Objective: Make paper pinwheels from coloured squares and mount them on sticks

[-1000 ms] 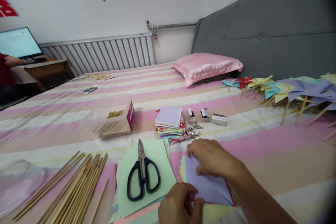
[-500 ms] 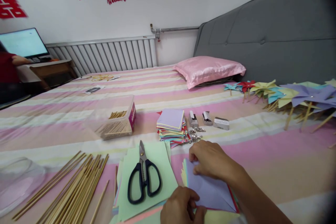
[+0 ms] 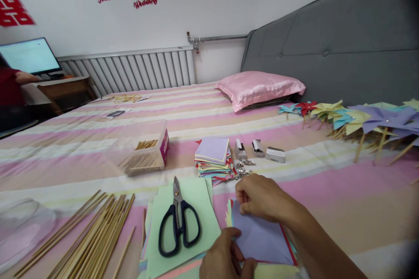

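Observation:
A purple square of paper [image 3: 263, 237] lies on top of a small pile of coloured sheets in front of me, with faint creases across it. My right hand [image 3: 262, 198] pinches its far left corner between curled fingers and thumb. At the near left side, my left hand [image 3: 225, 255] has its bent fingers and thumb closed on the paper's edge. Red and pale yellow edges of lower sheets stick out around it. Left of my hands, scissors [image 3: 177, 222] with dark handles rest on light green paper [image 3: 204, 244].
Bamboo sticks [image 3: 94, 239] and a clear plastic lid [image 3: 22, 231] lie at left. Beyond are a clear box of sticks [image 3: 147, 154], stacked paper squares [image 3: 214, 157], metal pins [image 3: 242, 169] and small boxes [image 3: 258, 148]. Paper pinwheels [image 3: 386, 120] are at right. A person [image 3: 13, 83] sits far left.
My left index finger has shifted slightly up and left along the purple paper's edge. A red corner now shows near the right hand's fingertips. The right hand has barely moved.

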The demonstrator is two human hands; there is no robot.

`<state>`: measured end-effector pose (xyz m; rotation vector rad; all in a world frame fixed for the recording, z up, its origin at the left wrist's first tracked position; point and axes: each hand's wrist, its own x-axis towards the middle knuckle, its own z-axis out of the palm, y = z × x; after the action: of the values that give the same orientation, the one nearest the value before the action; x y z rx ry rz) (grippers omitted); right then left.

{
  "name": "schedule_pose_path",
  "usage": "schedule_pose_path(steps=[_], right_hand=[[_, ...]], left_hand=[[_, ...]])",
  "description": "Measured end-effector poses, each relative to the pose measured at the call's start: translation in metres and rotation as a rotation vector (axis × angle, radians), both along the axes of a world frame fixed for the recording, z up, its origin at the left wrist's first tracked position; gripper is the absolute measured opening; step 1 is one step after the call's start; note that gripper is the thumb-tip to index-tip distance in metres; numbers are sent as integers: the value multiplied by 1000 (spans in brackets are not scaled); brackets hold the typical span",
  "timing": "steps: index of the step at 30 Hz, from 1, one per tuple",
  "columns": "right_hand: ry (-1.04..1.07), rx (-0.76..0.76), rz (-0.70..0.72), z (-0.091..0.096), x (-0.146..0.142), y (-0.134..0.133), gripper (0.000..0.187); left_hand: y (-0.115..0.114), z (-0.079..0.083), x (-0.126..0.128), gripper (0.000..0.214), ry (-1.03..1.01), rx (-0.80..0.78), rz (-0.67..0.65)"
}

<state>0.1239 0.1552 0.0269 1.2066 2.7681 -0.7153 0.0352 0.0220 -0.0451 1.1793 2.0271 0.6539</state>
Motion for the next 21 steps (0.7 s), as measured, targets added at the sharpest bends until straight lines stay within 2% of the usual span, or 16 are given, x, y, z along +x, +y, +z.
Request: schedule_pose_path(steps=[4,7,16,21], right_hand=[[4,-4,-5,0,1,2,8],[18,-11,3,1,1,3,7],[100,-82,78,4,10,3,7],[160,-112,102,8,11,3,7]], left_hand=[[0,0,0,60,-38,-7,42],[0,-1,0,65,-28,-14,49],[1,-4,1,61,-4,-4,50],[0,-6,2,48,-33,53,92]])
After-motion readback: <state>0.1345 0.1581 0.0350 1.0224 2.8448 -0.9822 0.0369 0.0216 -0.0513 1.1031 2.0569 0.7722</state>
